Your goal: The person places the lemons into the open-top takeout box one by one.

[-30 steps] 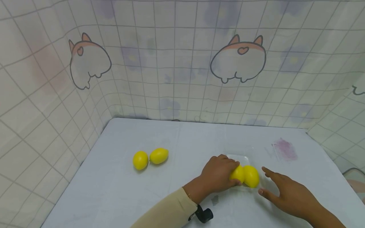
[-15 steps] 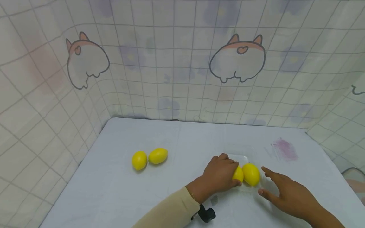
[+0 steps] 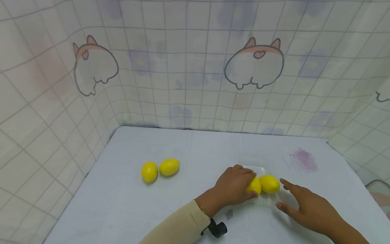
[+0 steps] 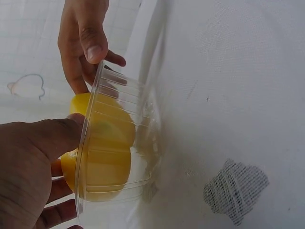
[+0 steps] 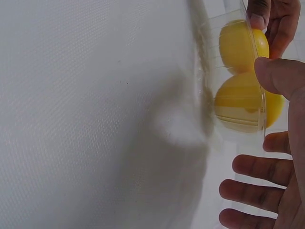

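the lemons (image 3: 269,184) are plain yellow, the sleeve (image 3: 178,223) beige, the tabletop (image 3: 122,210) white, the backdrop (image 3: 195,101) grey-gridded

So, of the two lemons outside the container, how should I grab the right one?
Probably from above, pinching its middle across the near and far sides: the right lemon lies on its side, long axis running roughly left to right, and its left end sits close to the other lemon.

Lemons (image 3: 269,184) lie in (and left of) the container (image 3: 259,169).

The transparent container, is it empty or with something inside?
Not empty: two lemons are inside the container, visible through its clear wall in both wrist views.
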Tool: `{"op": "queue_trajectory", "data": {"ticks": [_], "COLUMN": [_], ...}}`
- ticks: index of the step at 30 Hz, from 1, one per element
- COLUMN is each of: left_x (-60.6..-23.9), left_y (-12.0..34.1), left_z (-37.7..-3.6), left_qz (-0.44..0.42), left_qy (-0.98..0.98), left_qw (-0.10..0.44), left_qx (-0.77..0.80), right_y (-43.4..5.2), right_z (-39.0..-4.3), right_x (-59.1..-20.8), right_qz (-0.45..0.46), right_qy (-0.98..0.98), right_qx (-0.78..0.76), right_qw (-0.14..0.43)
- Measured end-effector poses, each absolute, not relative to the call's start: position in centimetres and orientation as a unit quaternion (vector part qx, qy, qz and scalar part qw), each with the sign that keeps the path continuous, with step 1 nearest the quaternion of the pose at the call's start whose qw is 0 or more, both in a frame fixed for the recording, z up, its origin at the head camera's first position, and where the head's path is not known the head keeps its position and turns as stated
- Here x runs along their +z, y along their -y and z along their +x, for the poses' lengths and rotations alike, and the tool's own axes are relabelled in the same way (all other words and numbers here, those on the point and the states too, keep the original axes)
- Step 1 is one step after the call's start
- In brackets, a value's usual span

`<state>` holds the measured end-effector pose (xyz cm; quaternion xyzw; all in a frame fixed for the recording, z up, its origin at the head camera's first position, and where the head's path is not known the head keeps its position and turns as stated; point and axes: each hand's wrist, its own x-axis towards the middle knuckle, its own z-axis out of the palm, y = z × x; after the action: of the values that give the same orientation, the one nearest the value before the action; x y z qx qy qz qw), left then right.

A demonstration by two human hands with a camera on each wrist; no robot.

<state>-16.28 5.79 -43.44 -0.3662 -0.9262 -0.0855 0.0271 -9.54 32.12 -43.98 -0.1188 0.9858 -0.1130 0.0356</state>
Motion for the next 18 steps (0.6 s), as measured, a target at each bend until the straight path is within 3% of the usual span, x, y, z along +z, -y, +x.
{"op": "queue_trajectory", "data": {"ticks": [18], "left_x": [-42.7], "left_y": [-2.9], "left_z": [-16.5], "left_qz": [-0.379], "left_qy": [0.912], "left_qw": [0.033], "left_qx": [-0.156], "right_y": [-32.2], "right_z": [-9.6], "right_x": [-44.0], "right_qz": [-0.121], "right_qy": [-0.986], "right_qx": [-0.108], "right_qw": [0.034]}}
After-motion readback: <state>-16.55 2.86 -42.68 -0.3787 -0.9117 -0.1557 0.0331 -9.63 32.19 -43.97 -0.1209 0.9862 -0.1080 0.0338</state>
